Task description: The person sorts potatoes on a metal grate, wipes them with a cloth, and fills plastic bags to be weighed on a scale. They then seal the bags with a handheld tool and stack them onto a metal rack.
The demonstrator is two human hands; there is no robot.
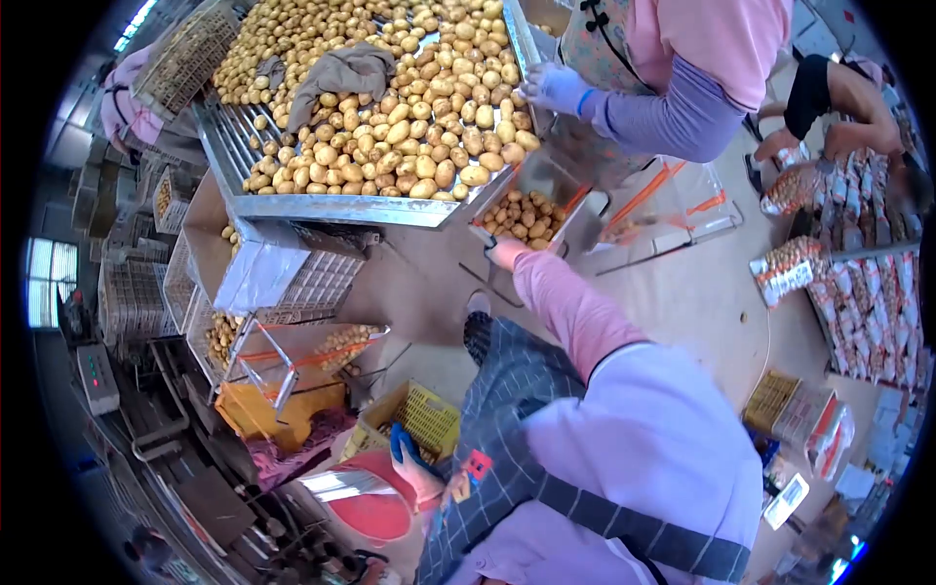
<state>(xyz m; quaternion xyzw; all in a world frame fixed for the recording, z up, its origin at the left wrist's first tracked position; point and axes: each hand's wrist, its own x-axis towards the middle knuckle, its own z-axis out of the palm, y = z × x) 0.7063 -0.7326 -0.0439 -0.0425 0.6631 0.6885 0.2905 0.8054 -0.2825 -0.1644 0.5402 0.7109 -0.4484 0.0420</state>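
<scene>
Below the near corner of the metal table, one clear bag with orange edging stands part filled with potatoes, too many to count; its mouth gapes, perhaps so that what leaves the table drops straight in; I have the right hand at its rim, seemingly to steady it, fingers apparently bent over the edge; whether they pinch the plastic I cannot tell. Lower down, the left hand, its fingers covered in blue, hangs just beside one yellow crate and one red round object; I cannot tell whether those fingers are open or closed, nor if they hold anything.

Around this I count two more open bags, one to the right and one to the left; wire frames probably keep them from collapsing. On the table, raised edges likely stop the loose heap rolling off; two cloths lie on it; one co-worker rests one gloved hand at the side; farther right, packed bags lie close-stacked, presumably to save room, too many to count.
</scene>
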